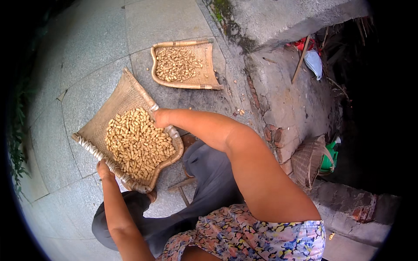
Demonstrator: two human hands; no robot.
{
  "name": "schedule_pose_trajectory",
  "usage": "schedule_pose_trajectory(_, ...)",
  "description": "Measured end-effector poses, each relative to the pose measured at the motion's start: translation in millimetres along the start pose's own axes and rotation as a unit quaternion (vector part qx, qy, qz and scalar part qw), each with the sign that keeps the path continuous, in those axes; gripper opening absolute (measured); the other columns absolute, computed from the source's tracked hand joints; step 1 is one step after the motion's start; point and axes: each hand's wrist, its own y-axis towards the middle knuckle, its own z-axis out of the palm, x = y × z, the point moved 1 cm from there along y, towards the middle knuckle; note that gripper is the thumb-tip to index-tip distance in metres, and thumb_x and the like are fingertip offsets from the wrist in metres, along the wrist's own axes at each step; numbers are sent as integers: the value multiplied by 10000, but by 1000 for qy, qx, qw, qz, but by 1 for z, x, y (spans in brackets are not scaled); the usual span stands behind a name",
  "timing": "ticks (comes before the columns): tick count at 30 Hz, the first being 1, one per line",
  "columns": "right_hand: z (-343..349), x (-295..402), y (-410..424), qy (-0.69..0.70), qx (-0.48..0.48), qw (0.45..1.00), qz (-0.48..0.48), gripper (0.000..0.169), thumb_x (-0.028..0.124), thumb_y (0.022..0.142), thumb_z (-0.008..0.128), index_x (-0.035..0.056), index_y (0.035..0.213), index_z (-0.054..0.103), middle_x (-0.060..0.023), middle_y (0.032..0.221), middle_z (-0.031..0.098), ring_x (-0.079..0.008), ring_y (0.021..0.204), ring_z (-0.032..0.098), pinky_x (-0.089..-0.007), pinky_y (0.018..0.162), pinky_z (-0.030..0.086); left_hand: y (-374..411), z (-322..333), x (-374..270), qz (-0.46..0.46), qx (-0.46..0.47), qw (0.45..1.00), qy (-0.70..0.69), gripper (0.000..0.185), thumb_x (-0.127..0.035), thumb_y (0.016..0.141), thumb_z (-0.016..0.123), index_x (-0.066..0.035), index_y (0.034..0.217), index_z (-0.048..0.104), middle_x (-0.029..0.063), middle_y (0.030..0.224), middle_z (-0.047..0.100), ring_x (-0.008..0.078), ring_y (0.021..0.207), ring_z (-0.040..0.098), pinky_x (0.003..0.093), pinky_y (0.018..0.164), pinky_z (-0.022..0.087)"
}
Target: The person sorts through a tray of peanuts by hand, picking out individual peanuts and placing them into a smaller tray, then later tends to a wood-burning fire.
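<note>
A large woven winnowing basket is held before me, its flat open side pointing to the upper left. Unshelled peanuts lie heaped across its middle and its curved near end. My left hand grips the lower left rim, which is wrapped with white strips. On the opposite rim, my right hand is closed beside another white wrapping. The fingers of both hands are partly hidden by the rim. Beyond it, a smaller woven scoop basket rests on the paving with more peanuts in it.
Stone paving slabs cover the ground. A concrete ledge rises at upper right, near a wooden stick and a white plastic bag. Farther right are a wicker basket and a green watering can. Leafy plants edge the left.
</note>
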Motion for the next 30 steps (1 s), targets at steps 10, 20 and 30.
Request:
schedule_pose_trajectory(10,-13,21,-279,-143,-168,968,-116,440,251,850,680,-12,1185,570,-201,1019,639,-355,981,634,-438,889,508,-172,91,-192,159,211,962,76,514,-289,945,556,-94,1410,461,72,1428,469,248,1374,379,512,1132,212)
schedule_pose_trajectory(20,22,-46,-368,-77,-302,922,-231,370,274,829,707,31,1078,582,-119,996,617,-306,954,613,-394,851,492,-261,104,-91,18,341,923,179,255,-81,935,542,-50,1184,586,25,1130,598,133,1025,592,271,930,429)
schedule_pose_trajectory(30,1,-87,-357,33,-204,951,-230,304,113,775,719,8,1046,629,-89,920,644,-254,780,648,-333,687,537,-271,142,-100,-153,351,904,189,186,-52,955,562,-42,1136,602,32,1043,627,132,994,592,303,941,455)
